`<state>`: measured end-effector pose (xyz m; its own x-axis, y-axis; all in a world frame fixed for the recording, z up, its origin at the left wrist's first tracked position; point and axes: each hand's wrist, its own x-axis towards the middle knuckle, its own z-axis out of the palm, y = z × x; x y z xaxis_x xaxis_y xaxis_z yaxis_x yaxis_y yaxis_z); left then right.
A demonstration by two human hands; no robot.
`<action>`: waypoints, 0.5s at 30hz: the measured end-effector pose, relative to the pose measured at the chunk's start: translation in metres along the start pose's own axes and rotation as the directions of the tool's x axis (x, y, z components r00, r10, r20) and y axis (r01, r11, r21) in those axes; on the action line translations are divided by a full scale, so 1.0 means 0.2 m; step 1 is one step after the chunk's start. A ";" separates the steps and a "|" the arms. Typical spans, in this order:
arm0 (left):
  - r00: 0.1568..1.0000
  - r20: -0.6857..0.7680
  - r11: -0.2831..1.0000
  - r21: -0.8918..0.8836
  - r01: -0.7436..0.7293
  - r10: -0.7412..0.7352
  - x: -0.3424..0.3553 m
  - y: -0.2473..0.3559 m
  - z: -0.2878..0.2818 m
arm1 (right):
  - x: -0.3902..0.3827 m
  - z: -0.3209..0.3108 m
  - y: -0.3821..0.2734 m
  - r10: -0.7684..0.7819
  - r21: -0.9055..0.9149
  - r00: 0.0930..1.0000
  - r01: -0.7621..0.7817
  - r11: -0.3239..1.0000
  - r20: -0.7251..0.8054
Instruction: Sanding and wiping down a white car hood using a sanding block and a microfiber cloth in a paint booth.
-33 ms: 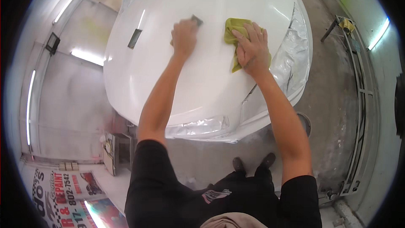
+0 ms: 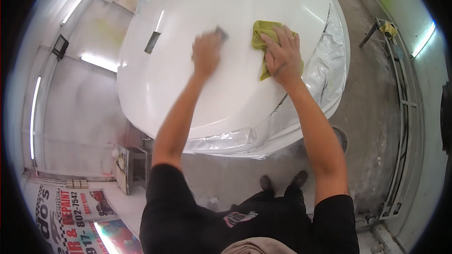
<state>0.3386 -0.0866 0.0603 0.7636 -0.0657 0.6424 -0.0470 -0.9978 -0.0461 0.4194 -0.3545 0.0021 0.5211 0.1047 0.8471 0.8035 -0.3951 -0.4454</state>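
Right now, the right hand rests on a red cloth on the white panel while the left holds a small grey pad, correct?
All but the colour: in the head view, the cloth under the right hand is yellow-green, not red.

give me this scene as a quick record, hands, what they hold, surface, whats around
left hand: gripping a grey pad, motion-blurred
right hand: spread over a yellow-green cloth
surface: white car hood
covering: crinkled plastic film along the hood's right side
left of left hand: dark rectangular patch, nature unclear
far right: metal frame
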 end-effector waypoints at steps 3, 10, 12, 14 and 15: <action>1.000 -0.015 0.992 -0.129 -0.018 0.016 -0.61 0.24 -0.24 | -0.01 -0.05 0.07 0.010 0.046 1.000 -0.011 0.999 0.016; 0.992 -0.006 0.992 -0.016 0.126 -0.126 0.15 -0.32 -0.16 | 0.08 0.03 -0.13 -0.014 0.095 1.000 0.014 0.995 0.001; 0.958 -0.053 0.953 0.100 0.286 -0.282 0.39 -0.31 -0.04 | 0.07 0.03 -0.11 -0.038 0.102 0.999 0.039 0.994 -0.018; 0.969 0.105 0.975 0.013 0.224 -0.224 0.25 -0.06 0.05 | 0.00 -0.01 0.03 -0.027 0.042 0.999 0.025 0.999 0.027; 0.996 0.076 0.999 -0.001 0.051 -0.051 -0.03 -0.03 0.03 | 0.01 -0.02 0.04 -0.010 0.025 1.000 0.010 1.000 0.024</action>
<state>0.3386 -0.0801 0.0529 0.8115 -0.0140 0.5842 -0.0083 -0.9999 -0.0126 0.4256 -0.3607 0.0005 0.5196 0.1310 0.8443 0.8153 -0.3714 -0.4442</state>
